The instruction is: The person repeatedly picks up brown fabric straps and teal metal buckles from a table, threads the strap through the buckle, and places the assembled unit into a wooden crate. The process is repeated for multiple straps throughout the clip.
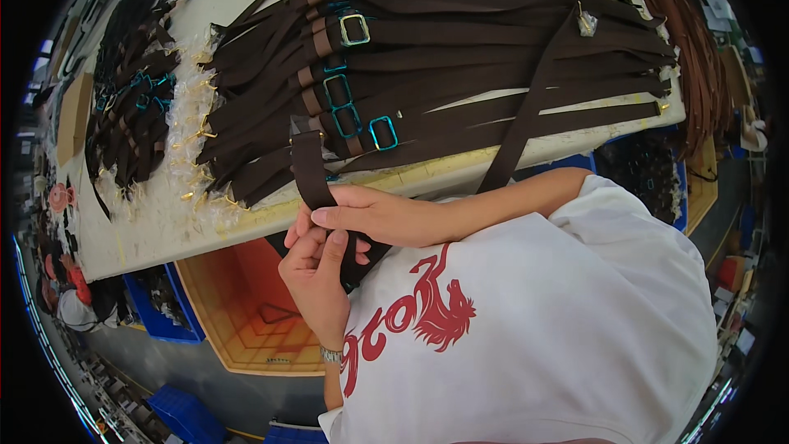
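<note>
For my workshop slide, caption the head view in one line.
Right fingers pinch a dark brown strap, left fingers close by, at a table spread with straps and rectangular buckles.

Hands (pixel 320 284) close together, fingers (pixel 305 248) bent, right forearm (pixel 493 210) nearly level.

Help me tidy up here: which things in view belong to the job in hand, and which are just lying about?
Seems part of the job:
brown strap in the right hand, left hand beside it
laid-out dark straps
rectangular buckles

Seems just lying about:
tan cardboard piece
orange bin
blue floor crate
</note>
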Available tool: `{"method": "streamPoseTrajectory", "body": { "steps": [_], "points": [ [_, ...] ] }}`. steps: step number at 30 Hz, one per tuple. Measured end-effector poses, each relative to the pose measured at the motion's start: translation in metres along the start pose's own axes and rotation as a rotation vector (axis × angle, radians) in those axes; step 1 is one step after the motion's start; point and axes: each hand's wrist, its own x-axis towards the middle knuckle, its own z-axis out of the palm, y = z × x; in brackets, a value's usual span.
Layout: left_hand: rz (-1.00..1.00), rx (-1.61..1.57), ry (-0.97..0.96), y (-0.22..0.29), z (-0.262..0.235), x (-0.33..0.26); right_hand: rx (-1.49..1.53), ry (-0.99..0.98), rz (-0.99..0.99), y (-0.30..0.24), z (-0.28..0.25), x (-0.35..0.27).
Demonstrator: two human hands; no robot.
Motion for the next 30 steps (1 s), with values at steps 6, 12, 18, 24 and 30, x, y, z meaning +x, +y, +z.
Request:
{"method": "streamPoseTrajectory", "body": {
  "steps": [6, 12, 18, 24, 30],
  "points": [
    [0.077, 0.228, -0.003, 0.008, 0.006, 0.003, 0.083, 0.075, 0.034, 0.008, -0.002, -0.004],
    [0.545, 0.752, 0.02, -0.01, -0.009, 0.001, 0.044, -0.031, -0.081, 0.015, -0.006, 0.0],
    [0.796, 0.866, 0.183, -0.029, -0.003, 0.021, 0.009, -0.005, -0.116, 0.018, -0.003, 0.003],
    [0.457, 0.767, 0.068, -0.003, -0.001, 0.008, -0.137, 0.001, -0.174, 0.019, -0.009, 0.001],
    [0.899, 1.214, -0.089, 0.061, -0.038, 0.004, -0.365, -0.141, -0.249, 0.006, -0.003, 0.005]
  ]
}}
